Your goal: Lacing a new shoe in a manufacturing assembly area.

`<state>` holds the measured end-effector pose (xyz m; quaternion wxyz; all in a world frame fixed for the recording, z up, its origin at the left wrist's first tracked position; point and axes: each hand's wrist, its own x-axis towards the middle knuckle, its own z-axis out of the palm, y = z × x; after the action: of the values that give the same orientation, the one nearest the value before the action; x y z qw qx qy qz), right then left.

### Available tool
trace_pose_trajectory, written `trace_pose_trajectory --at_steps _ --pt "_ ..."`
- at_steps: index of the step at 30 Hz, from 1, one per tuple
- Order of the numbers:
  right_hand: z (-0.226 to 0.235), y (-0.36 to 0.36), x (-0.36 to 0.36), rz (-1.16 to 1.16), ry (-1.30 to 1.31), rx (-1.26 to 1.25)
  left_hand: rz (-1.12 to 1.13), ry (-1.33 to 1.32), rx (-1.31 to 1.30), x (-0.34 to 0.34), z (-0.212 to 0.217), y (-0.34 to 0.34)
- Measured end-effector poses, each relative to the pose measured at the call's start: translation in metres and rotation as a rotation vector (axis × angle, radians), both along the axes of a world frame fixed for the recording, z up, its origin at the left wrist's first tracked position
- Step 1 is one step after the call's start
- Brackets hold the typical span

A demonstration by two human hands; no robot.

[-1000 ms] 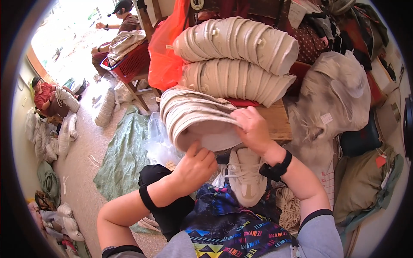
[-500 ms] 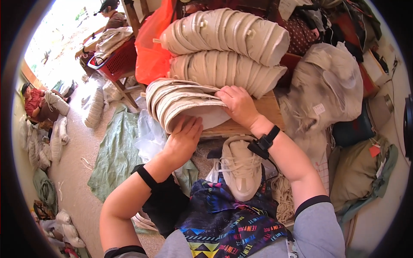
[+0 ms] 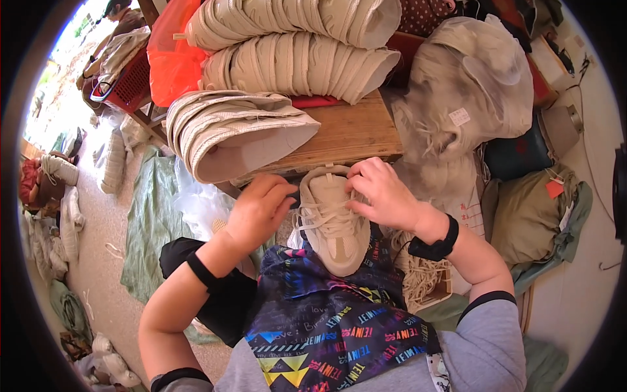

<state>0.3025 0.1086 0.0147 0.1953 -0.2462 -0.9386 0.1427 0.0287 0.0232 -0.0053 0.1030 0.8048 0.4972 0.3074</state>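
A beige lace-up sneaker (image 3: 337,238) rests toe toward me on the dark printed apron (image 3: 326,326) over my lap. My right hand (image 3: 385,202) has its bent fingers on the right side of the shoe's collar. To the left of the shoe, my left hand (image 3: 261,212) hovers with loosely curled fingers, nothing visible in them and a small gap to the laces. Beyond it, a short stack of nested beige shoe uppers (image 3: 228,124) lies on the wooden bench (image 3: 353,134), untouched by either hand.
Two longer stacks of uppers (image 3: 274,65) lie farther back, beside an orange plastic bag (image 3: 173,55). A tray of beige laces (image 3: 424,281) sits at my right, below a large clear bag (image 3: 467,85). Green sheeting (image 3: 153,215) covers some floor. Other people sit at the left.
Both hands have left the short stack of uppers and come down toward the sneaker. The right hand now touches its collar. The view has shifted, so the bench appears farther left and higher.
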Motion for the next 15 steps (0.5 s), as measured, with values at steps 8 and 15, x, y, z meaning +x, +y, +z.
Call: trace_pose_trajectory --at_steps 8,15 --pt "-0.017 -0.014 -0.007 -0.044 0.117 -0.014 0.044 -0.201 -0.127 0.043 -0.014 0.006" --pt "0.008 0.023 0.064 -0.423 0.061 0.371 0.613 -0.036 -0.125 -0.062 0.006 -0.021"
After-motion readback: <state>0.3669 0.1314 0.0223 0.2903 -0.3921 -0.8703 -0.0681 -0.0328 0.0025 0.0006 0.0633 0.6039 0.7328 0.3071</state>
